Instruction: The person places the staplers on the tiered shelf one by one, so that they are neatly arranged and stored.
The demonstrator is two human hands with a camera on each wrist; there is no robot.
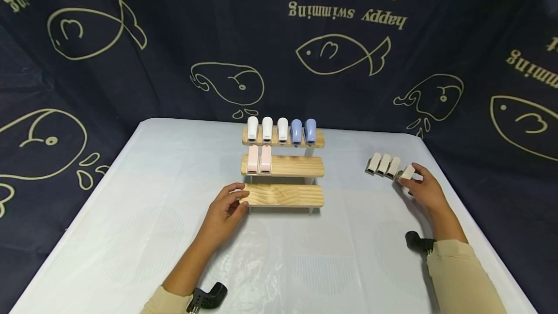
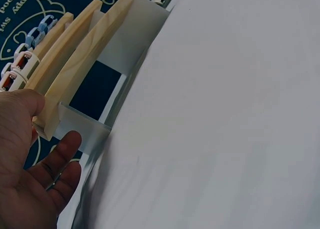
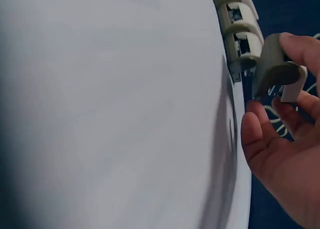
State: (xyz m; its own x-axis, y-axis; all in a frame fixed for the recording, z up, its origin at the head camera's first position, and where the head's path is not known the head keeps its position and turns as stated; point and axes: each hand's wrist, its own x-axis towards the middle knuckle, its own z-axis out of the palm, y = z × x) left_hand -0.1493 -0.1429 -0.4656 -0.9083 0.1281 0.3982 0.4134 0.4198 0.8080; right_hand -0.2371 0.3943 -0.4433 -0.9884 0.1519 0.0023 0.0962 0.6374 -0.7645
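In the head view, a three-tier wooden display rack [image 1: 301, 195] stands on the table. My left hand [image 1: 226, 210] holds the left end of its lowest board [image 2: 75, 69], the thumb against the wood and two other fingers spread near the clear side support. White staplers [image 1: 267, 129] and blue staplers [image 1: 310, 131] line the top tier; two pink staplers [image 1: 253, 160] stand at the left of the middle tier. Over on the right, my right hand [image 1: 425, 189] pinches a beige mini stapler [image 3: 275, 61], tilted beside a row of beige staplers [image 1: 383, 164].
A pale cloth covers the table [image 1: 174, 236]. Behind it hangs a dark blue curtain [image 1: 261, 23] printed with fish and whales. The beige row sits near the table's right edge. Each wrist carries a black camera mount [image 1: 209, 297].
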